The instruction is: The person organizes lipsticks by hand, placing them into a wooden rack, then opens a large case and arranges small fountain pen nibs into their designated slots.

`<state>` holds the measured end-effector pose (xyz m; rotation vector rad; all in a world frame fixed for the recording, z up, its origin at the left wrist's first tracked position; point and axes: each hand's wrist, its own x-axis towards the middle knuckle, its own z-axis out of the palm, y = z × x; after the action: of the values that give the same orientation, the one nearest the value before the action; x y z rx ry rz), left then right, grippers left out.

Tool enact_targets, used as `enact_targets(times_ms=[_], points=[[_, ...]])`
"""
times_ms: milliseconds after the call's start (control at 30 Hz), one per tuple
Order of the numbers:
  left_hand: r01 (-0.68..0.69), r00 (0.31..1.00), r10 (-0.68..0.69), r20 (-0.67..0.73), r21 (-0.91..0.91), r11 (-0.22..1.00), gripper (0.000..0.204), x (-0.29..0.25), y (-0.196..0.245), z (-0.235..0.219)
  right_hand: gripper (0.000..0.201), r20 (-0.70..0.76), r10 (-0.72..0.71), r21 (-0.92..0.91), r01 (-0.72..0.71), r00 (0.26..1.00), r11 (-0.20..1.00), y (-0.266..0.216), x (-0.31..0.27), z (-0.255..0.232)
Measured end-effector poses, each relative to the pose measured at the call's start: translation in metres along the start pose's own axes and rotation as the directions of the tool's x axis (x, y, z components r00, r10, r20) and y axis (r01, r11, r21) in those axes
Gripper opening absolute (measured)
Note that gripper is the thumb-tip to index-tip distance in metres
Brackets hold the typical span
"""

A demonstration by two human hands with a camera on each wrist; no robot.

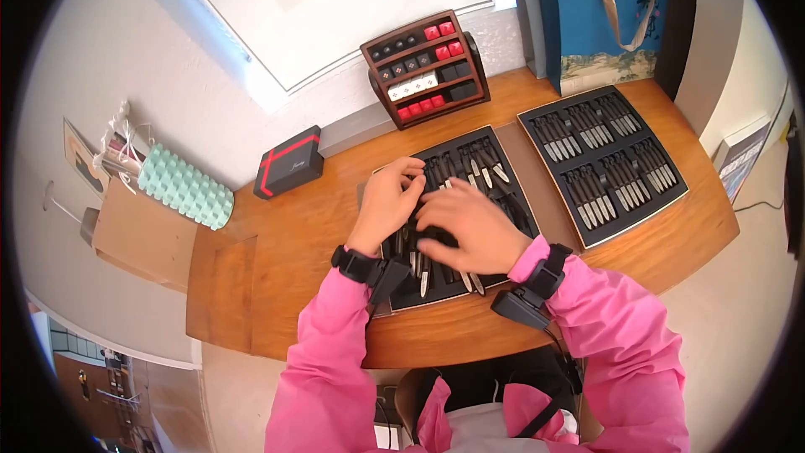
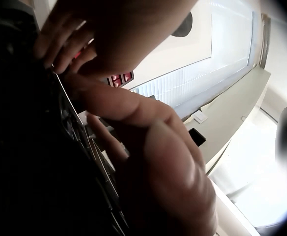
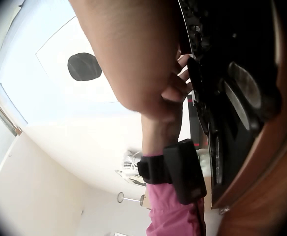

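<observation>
Both bare hands are over a black tray (image 1: 408, 292) holding several slim black pieces with silver, pointed ends (image 1: 424, 278). My left hand (image 1: 384, 205) reaches over the tray's left half, fingers bent. In the left wrist view its thumb (image 2: 170, 157) stands apart from the index fingertip, with nothing visible between them. My right hand (image 1: 478, 231), slightly blurred, spreads across the tray's middle from the right. Its thumb and fingers are apart, and the fingertips are right by the left hand's. Both hands cover part of the tray.
A second tray (image 1: 597, 169) of similar pieces lies at right. Behind stand a small wooden rack (image 1: 436, 67) with red, black and white blocks and a blue paper bag (image 1: 608, 13). A black box with red ribbon (image 1: 289, 161) and a mint foam roller (image 1: 184, 186) are at left.
</observation>
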<state>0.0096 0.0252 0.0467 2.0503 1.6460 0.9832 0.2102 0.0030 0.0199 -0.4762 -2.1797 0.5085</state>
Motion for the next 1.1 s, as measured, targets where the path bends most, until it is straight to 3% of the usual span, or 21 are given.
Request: enact_targets(times_ms=[67,100,133,200,233,300,333,400,567,633,733,967,1033,1100], points=[[0.015,0.998,-0.019,0.065,0.056,0.998,0.028,0.012,-0.001,0.009,0.018,-0.171,0.107,-0.063,-0.119,0.98,0.991,0.009,0.003,-0.008],[0.052,0.993,-0.058,0.099,0.071,0.996,0.036,0.017,-0.002,0.013,0.016,-0.33,0.105,-0.107,-0.147,0.938,0.983,0.014,0.003,-0.01],[0.05,0.993,-0.057,0.104,0.073,0.996,0.036,0.021,0.002,0.015,0.02,-0.351,0.159,-0.149,-0.222,0.923,0.964,0.017,0.003,-0.019],[0.062,0.984,-0.11,0.14,0.31,0.949,0.048,0.027,0.01,0.021,0.033,-0.394,0.283,-0.188,-0.378,0.874,0.906,0.028,0.0,-0.027],[0.058,0.984,-0.115,0.134,0.366,0.929,0.061,0.03,0.012,0.024,0.033,-0.395,0.288,-0.184,-0.382,0.872,0.906,0.033,-0.002,-0.028],[0.097,0.972,-0.169,0.162,0.379,0.92,0.067,0.037,0.018,0.025,0.048,-0.319,0.487,-0.079,-0.534,0.813,0.842,0.046,-0.006,-0.026],[0.134,0.958,-0.22,0.184,0.391,0.91,0.072,0.039,0.021,0.025,0.048,-0.323,0.489,-0.078,-0.538,0.81,0.84,0.049,-0.007,-0.025],[0.139,0.951,-0.225,0.213,0.354,0.925,0.078,0.039,0.019,0.02,0.056,-0.317,0.432,-0.095,-0.481,0.844,0.871,0.053,-0.008,-0.022],[0.165,0.936,-0.247,0.25,0.305,0.938,0.093,0.034,0.018,0.02,0.057,-0.289,0.446,-0.111,-0.492,0.847,0.863,0.054,-0.009,-0.02],[0.098,0.937,-0.189,0.294,0.297,0.95,0.097,0.033,0.016,0.019,0.057,-0.29,0.44,-0.119,-0.488,0.85,0.865,0.054,-0.009,-0.02],[0.042,0.931,-0.161,0.328,0.341,0.939,0.099,0.031,0.022,0.017,0.056,-0.284,0.442,-0.135,-0.492,0.851,0.86,0.055,-0.01,-0.02],[0.068,0.927,-0.213,0.309,0.419,0.905,0.096,0.029,0.023,0.025,0.053,-0.293,0.428,-0.153,-0.484,0.855,0.862,0.057,-0.01,-0.018],[0.021,0.96,-0.155,0.234,0.491,0.871,0.089,0.025,0.026,0.032,0.053,-0.281,0.43,-0.144,-0.481,0.858,0.865,0.056,-0.01,-0.02],[0.039,0.957,-0.179,0.228,0.51,0.859,0.089,0.022,0.031,0.035,0.052,-0.291,0.414,-0.148,-0.468,0.862,0.871,0.057,-0.011,-0.019]])
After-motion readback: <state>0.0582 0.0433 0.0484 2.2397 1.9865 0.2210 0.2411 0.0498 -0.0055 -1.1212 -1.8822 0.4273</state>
